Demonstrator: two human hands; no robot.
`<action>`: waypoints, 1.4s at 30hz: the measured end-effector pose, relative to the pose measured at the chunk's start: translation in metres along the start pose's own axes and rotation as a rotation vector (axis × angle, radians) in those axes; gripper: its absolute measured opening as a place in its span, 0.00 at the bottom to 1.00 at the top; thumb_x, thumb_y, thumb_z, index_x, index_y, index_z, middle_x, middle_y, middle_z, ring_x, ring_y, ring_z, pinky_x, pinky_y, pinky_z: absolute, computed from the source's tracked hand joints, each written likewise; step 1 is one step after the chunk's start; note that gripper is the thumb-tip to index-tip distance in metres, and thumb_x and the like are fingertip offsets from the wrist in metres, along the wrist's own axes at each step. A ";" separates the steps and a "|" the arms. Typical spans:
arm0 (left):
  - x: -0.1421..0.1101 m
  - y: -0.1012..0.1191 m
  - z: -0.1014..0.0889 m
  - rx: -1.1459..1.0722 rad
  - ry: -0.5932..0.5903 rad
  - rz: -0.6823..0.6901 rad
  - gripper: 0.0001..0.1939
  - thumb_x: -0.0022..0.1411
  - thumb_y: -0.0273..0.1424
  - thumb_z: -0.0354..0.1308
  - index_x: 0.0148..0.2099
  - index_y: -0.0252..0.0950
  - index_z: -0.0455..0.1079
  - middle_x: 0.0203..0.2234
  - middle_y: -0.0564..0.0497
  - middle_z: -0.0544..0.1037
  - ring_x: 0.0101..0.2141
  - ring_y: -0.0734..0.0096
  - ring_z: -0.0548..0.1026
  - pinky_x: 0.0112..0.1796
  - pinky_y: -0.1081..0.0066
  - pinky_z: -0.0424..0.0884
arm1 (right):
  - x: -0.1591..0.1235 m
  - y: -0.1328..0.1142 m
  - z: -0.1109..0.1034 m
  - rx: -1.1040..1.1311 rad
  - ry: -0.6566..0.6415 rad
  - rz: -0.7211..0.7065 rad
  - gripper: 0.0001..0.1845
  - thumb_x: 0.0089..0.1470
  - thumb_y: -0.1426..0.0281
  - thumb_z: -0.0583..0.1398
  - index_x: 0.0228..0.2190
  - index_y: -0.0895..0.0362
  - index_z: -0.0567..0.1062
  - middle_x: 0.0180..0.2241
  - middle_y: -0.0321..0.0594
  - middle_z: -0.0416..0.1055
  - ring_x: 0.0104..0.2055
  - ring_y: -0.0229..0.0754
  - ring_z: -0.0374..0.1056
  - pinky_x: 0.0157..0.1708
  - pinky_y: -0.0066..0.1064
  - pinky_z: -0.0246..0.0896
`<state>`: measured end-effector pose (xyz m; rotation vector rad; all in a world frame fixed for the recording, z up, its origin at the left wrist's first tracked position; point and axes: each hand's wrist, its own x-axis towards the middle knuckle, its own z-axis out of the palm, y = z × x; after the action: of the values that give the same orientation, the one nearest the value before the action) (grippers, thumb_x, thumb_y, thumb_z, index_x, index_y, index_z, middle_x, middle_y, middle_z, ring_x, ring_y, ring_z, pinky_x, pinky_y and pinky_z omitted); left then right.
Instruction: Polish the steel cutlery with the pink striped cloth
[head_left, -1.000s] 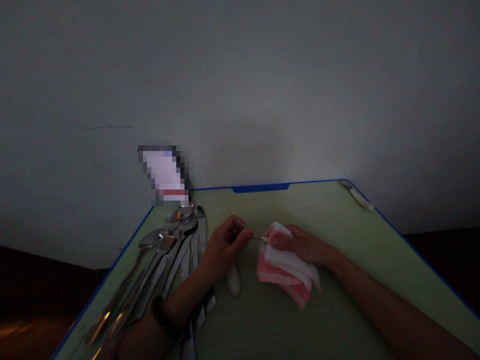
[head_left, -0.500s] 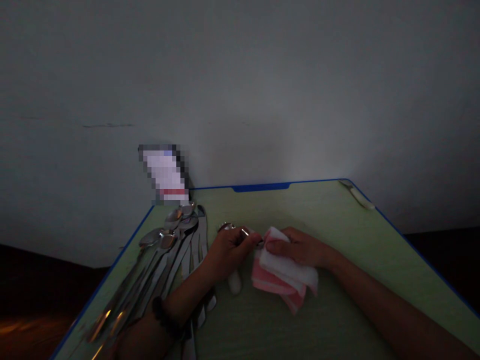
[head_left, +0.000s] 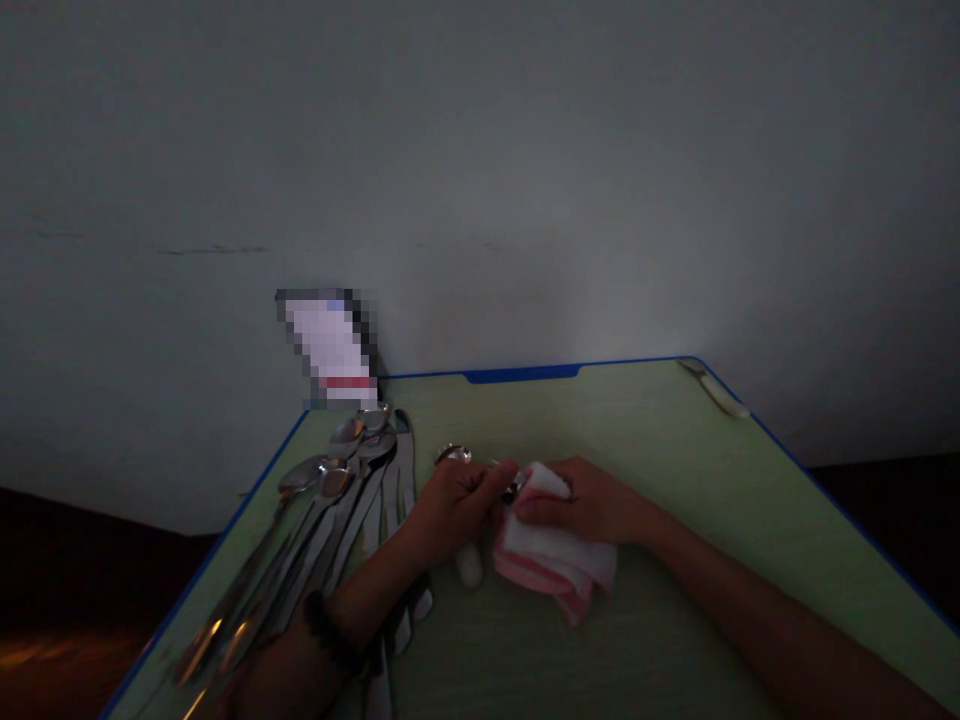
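My left hand [head_left: 459,500], a dark beaded bracelet on its wrist, is closed on a shiny metal utensil [head_left: 514,487] whose kind I cannot make out. My right hand [head_left: 581,505] grips a folded pink and white cloth [head_left: 551,545], which meets the utensil's right end and hides it. Under and beside my left hand lies a spoon [head_left: 454,454] with a white handle, its middle covered by the hand. To the left, several metal spoons [head_left: 335,483] and other cutlery lie in a loose pile, partly behind my left forearm.
The pale green table [head_left: 630,420] has a blue edge and stands against a grey wall [head_left: 525,180]. At its back left corner a phone-like device [head_left: 330,345], blurred out, leans on the wall. A white-handled utensil [head_left: 720,390] lies at the back right corner.
My right hand and the cloth have shifted slightly left, closer to my left hand. Less of the metal utensil shows between the fingers of my left hand.
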<state>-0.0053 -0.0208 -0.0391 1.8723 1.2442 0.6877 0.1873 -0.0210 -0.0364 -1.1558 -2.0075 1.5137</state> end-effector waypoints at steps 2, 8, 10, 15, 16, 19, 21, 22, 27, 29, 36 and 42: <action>0.001 -0.001 0.000 0.005 0.001 0.010 0.28 0.60 0.44 0.44 0.13 0.33 0.59 0.07 0.58 0.58 0.12 0.81 0.57 0.15 0.79 0.51 | 0.000 -0.001 0.002 -0.039 0.014 -0.033 0.16 0.49 0.59 0.58 0.26 0.60 0.70 0.21 0.33 0.65 0.21 0.30 0.57 0.19 0.21 0.51; 0.002 -0.003 0.002 0.020 -0.004 0.021 0.27 0.61 0.43 0.44 0.15 0.33 0.60 0.08 0.58 0.58 0.13 0.81 0.57 0.15 0.79 0.51 | -0.002 0.001 0.001 -0.015 -0.041 -0.088 0.17 0.53 0.58 0.54 0.25 0.60 0.69 0.20 0.32 0.62 0.20 0.30 0.55 0.17 0.20 0.49; 0.003 -0.003 0.002 0.026 -0.003 0.032 0.27 0.61 0.43 0.44 0.16 0.33 0.60 0.09 0.58 0.58 0.13 0.81 0.58 0.16 0.79 0.51 | -0.002 0.002 0.000 -0.004 -0.054 -0.085 0.18 0.53 0.58 0.53 0.25 0.60 0.68 0.19 0.32 0.61 0.20 0.29 0.55 0.17 0.20 0.48; 0.004 -0.004 0.003 0.031 -0.003 0.063 0.25 0.62 0.42 0.44 0.16 0.33 0.59 0.10 0.59 0.58 0.15 0.82 0.56 0.17 0.79 0.51 | -0.003 0.002 -0.003 -0.019 -0.075 -0.060 0.17 0.53 0.59 0.54 0.24 0.60 0.67 0.19 0.31 0.60 0.19 0.29 0.54 0.16 0.20 0.47; 0.004 -0.004 0.003 0.031 -0.004 0.063 0.25 0.62 0.42 0.44 0.16 0.33 0.58 0.10 0.59 0.57 0.15 0.82 0.56 0.17 0.79 0.50 | -0.003 0.002 -0.003 -0.017 -0.079 -0.053 0.16 0.53 0.60 0.54 0.24 0.60 0.66 0.19 0.31 0.60 0.19 0.29 0.54 0.16 0.20 0.47; 0.003 -0.003 0.003 0.028 -0.006 0.056 0.26 0.62 0.41 0.44 0.16 0.33 0.58 0.10 0.59 0.57 0.14 0.81 0.56 0.17 0.78 0.50 | -0.002 0.003 -0.004 0.011 -0.081 -0.031 0.12 0.51 0.64 0.55 0.23 0.60 0.66 0.19 0.31 0.60 0.19 0.29 0.54 0.16 0.20 0.47; 0.002 -0.003 0.002 0.023 -0.010 0.048 0.26 0.63 0.41 0.42 0.16 0.33 0.57 0.09 0.59 0.57 0.14 0.81 0.56 0.17 0.78 0.50 | -0.001 0.004 -0.004 0.033 -0.076 -0.010 0.08 0.50 0.68 0.55 0.23 0.59 0.65 0.19 0.31 0.60 0.19 0.29 0.53 0.16 0.20 0.46; 0.002 -0.003 0.002 0.021 -0.009 0.046 0.27 0.63 0.41 0.42 0.16 0.33 0.57 0.09 0.59 0.57 0.14 0.81 0.56 0.17 0.78 0.51 | -0.001 0.004 -0.004 0.042 -0.076 0.003 0.06 0.49 0.70 0.55 0.23 0.59 0.65 0.19 0.31 0.59 0.19 0.29 0.53 0.16 0.20 0.46; 0.002 -0.004 0.003 0.013 0.007 0.043 0.27 0.63 0.41 0.41 0.16 0.34 0.56 0.10 0.59 0.56 0.14 0.81 0.55 0.17 0.78 0.49 | -0.002 0.004 -0.004 0.059 -0.084 -0.002 0.05 0.48 0.71 0.54 0.24 0.59 0.66 0.19 0.31 0.59 0.18 0.29 0.53 0.15 0.20 0.46; 0.002 -0.004 0.003 0.010 0.011 0.042 0.26 0.63 0.42 0.42 0.16 0.34 0.56 0.10 0.59 0.56 0.15 0.81 0.55 0.17 0.78 0.49 | -0.002 0.004 -0.004 0.049 -0.074 -0.031 0.07 0.49 0.68 0.55 0.25 0.59 0.66 0.20 0.31 0.60 0.19 0.30 0.54 0.17 0.20 0.48; 0.003 -0.002 0.002 -0.017 0.012 0.029 0.26 0.62 0.42 0.43 0.16 0.34 0.53 0.11 0.59 0.53 0.15 0.81 0.53 0.17 0.77 0.47 | -0.003 0.004 -0.002 -0.005 -0.066 -0.059 0.16 0.52 0.59 0.54 0.25 0.59 0.67 0.20 0.32 0.61 0.20 0.30 0.55 0.18 0.21 0.49; 0.003 -0.001 0.003 -0.086 0.010 0.009 0.25 0.61 0.43 0.44 0.16 0.34 0.52 0.11 0.59 0.53 0.15 0.81 0.51 0.17 0.77 0.46 | -0.002 0.004 -0.002 0.052 -0.060 -0.050 0.15 0.52 0.60 0.55 0.25 0.60 0.67 0.20 0.31 0.61 0.20 0.30 0.55 0.18 0.21 0.48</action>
<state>-0.0027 -0.0189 -0.0414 1.8073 1.1945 0.7441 0.1911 -0.0212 -0.0389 -1.0441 -2.0077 1.5835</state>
